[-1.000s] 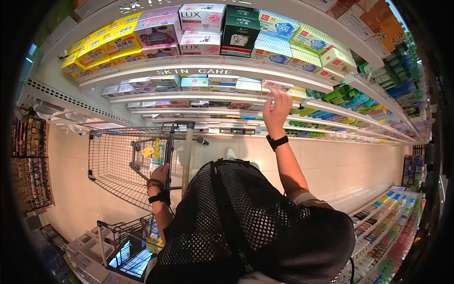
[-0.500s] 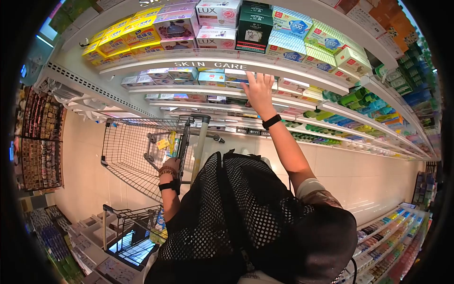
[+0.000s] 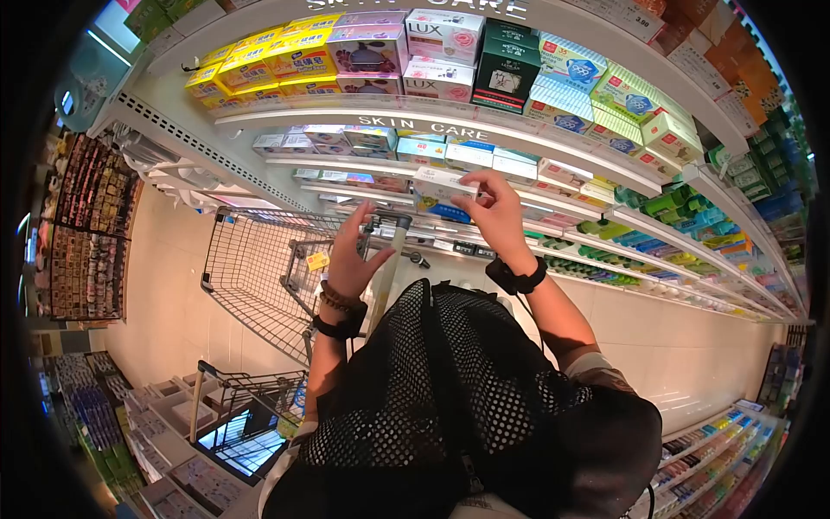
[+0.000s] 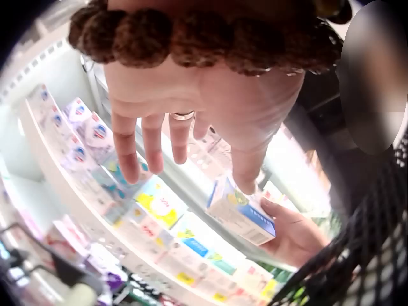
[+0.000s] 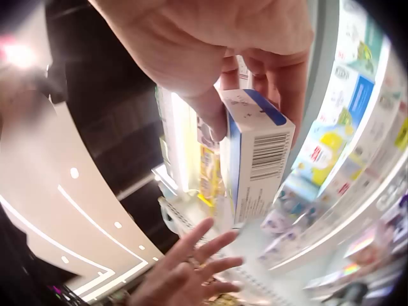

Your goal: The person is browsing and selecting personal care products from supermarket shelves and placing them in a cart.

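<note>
My right hand [image 3: 501,221] pinches a small white-and-blue soap box [image 3: 435,186] between thumb and fingers, in front of the lower shelves. In the right wrist view a barcode shows on the end of the soap box [image 5: 264,159], with the thumb on one broad side and fingers on the other. My left hand [image 3: 350,259] is raised to the left of it, thumb spread from the fingers, holding nothing. From the left wrist, the left hand [image 4: 197,95] has its fingers stretched toward the shelves, the thumb overlapping the soap box [image 4: 241,213] in this view.
A wire shopping cart [image 3: 251,268] stands at the left, a yellow-tagged item [image 3: 318,260] inside. Above the hands, a "SKIN CARE" shelf edge [image 3: 337,121] juts out under LUX boxes [image 3: 441,39] and yellow boxes [image 3: 298,56]. A black mesh bag [image 3: 450,381] covers my front.
My right hand reached to the shelf below the sign and has drawn back with the soap box. The left hand has let go of the cart and risen toward the shelves.
</note>
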{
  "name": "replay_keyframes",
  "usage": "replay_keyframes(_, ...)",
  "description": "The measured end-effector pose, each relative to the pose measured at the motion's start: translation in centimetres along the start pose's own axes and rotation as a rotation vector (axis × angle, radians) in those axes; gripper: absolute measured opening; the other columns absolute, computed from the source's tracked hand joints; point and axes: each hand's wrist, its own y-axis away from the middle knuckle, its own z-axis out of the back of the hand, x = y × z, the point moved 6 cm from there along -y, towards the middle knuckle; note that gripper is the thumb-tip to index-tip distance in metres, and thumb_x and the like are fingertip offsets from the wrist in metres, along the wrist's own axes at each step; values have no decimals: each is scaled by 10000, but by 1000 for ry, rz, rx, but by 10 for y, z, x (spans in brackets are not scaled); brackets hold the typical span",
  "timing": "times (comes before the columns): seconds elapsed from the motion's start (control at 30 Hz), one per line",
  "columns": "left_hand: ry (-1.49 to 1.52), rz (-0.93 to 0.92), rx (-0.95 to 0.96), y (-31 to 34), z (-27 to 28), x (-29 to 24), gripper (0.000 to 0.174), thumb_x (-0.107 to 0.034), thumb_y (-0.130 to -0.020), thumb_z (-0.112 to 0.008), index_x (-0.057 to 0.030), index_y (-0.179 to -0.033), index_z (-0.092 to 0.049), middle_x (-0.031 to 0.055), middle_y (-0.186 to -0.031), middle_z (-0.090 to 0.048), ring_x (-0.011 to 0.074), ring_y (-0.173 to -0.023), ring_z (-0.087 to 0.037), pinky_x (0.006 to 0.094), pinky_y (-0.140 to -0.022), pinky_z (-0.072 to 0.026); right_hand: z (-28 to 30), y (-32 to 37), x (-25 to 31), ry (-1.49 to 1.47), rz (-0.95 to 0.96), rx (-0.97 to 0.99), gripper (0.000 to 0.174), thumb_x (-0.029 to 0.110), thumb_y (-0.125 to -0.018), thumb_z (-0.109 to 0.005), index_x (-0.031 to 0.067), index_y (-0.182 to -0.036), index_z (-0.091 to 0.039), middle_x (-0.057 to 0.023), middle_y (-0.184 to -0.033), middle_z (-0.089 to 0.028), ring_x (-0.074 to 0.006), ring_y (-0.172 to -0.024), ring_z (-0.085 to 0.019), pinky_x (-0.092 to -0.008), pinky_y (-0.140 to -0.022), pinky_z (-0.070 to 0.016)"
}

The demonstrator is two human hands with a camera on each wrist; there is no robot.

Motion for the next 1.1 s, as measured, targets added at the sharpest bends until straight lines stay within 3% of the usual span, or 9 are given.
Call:
replay_keyframes(0.07,259,-66,36,-10,-12,-19,1053,-86,-684,-904,-71,-1557,-315,119,-1510,-487,244,-1319,-526,399,-1046,-473,-17,8,4,-284,-110,114,268,20,-853,-780,37,-1085,-649,69,-816,-568,13,-669,-418,-174,-596,-352)
replay_keyframes(0.17,512,-45,166,-13,-23,-23,992,-33,-621,-937,-71,-1455,-402,133,-1506,-477,247,-1343,-504,406,-1100,-454,-22,18,27,-240,-151,202,291,49,-860,-782,41,-1118,-650,41,-854,-644,-8,-716,-526,-175,-631,-401)
replay_keyframes(0.27,641,-67,138,-12,-27,-28,895,15,-613,-929,-75,-1367,-454,133,-1476,-484,248,-1343,-500,407,-1108,-452,-23,17,25,-319,-149,251,275,33,-895,-732,26,-1151,-632,-9,-1009,-693,-69,-868,-631,-231,-770,-518)
replay_keyframes(0.4,628,-174,61,-10,-19,-47,810,13,-623,-906,-76,-1311,-489,130,-1413,-511,262,-1293,-535,417,-1070,-472,-33,20,14,-258,-170,226,334,16,-912,-705,22,-1228,-597,-50,-1185,-669,-116,-1024,-635,-280,-888,-543)
replay_keyframes(0.5,49,-261,59,-13,-9,-66,905,-69,-635,-905,-63,-1400,-423,128,-1288,-546,280,-1227,-557,417,-1024,-497,-38,26,11,-10,-67,268,401,57,-973,-633,43,-1363,-540,-69,-1292,-621,-133,-1116,-605,-301,-940,-537)
replay_keyframes(0.57,-287,-232,101,-18,-14,-78,969,-56,-664,-872,-64,-1492,-370,130,-1260,-555,303,-1181,-570,434,-998,-488,-43,33,12,-262,-270,369,422,124,-1030,-578,85,-1444,-505,-51,-1205,-643,-134,-1100,-588,-288,-881,-505)
replay_keyframes(0.77,-325,-397,-119,-5,-3,-81,1186,-197,-599,-967,-47,-1557,-283,115,-1213,-631,321,-1149,-580,440,-950,-495,-46,33,16,-183,-300,420,462,204,-1047,-498,129,-1502,-472,-33,-1231,-610,-116,-1050,-602,-248,-865,-510)
replay_keyframes(0.83,-161,-374,-184,2,4,-76,1036,-218,-622,-938,-82,-1507,-417,97,-1236,-622,340,-1106,-581,457,-958,-478,-53,35,11,-532,-388,456,460,243,-1055,-514,91,-1487,-473,-56,-1252,-614,-154,-1115,-627,-308,-916,-545)
replay_keyframes(1.1,-455,-219,-150,33,23,-44,751,-126,-626,-902,-107,-1315,-606,125,-1300,-581,363,-1133,-592,443,-944,-522,-88,38,-28,-498,-580,404,451,280,-1106,-419,15,-1469,-452,-125,-1333,-608,-243,-1201,-616,-378,-1060,-488)
